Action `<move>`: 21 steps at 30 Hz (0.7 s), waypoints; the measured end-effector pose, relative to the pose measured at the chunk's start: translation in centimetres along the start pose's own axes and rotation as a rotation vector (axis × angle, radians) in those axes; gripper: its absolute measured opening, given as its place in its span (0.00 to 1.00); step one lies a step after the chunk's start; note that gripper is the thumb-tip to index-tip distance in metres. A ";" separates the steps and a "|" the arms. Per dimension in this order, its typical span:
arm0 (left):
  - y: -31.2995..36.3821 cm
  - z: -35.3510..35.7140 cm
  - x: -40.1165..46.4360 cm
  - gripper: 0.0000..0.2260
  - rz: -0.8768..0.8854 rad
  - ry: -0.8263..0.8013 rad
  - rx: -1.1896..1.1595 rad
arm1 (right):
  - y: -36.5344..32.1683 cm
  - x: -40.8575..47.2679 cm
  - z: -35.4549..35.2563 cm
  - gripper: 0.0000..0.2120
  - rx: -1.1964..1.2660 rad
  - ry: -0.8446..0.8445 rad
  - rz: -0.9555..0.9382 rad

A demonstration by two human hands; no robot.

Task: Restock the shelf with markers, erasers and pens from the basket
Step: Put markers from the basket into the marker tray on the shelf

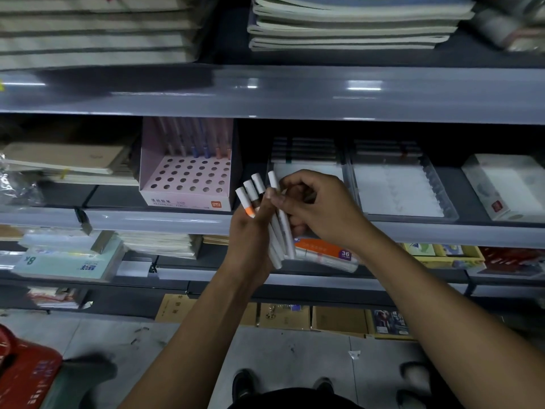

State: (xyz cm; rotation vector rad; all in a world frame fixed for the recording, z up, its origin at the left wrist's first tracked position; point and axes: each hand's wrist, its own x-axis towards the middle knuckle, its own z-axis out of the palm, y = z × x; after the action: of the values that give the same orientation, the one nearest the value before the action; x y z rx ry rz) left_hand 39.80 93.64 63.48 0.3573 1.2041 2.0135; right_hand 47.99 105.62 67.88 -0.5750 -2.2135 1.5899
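Observation:
My left hand (250,240) grips a bundle of several white pens (275,228) in front of the middle shelf; one has an orange band. My right hand (318,211) curls over the bundle's top and pinches one pen between thumb and fingers. Just left of the hands stands a pink display box (188,184) with rows of round holes, most of them empty; a few pens stand in its back row. The red basket (26,376) sits on the floor at the lower left, partly cut off by the frame.
Grey shelf edges (265,93) run across the view, with stacked notebooks above. Clear trays (404,184) of paper sit right of the hands. A 36-colour pack (327,253) lies on the shelf below. Cardboard boxes line the floor, and my shoes show at the bottom.

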 end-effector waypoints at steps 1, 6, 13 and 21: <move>0.0 0.0 0.0 0.17 -0.005 0.004 -0.002 | 0.1 0.1 -0.2 0.14 0.030 -0.017 0.018; 0.0 0.0 0.0 0.19 -0.029 0.038 -0.019 | 0.5 0.4 -0.9 0.24 -0.174 -0.096 -0.008; 0.0 0.1 -0.1 0.16 -0.040 0.122 0.068 | -0.1 0.4 -1.5 0.11 -0.229 -0.085 -0.026; 0.1 0.7 -0.3 0.15 0.058 0.025 0.094 | -0.5 1.3 -1.3 0.07 -0.332 0.119 -0.078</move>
State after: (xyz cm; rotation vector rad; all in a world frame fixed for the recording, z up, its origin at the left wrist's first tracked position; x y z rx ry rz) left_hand 40.30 93.84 64.00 0.4188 1.3207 2.0204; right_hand 47.53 107.18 68.83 -0.6458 -2.3921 1.1255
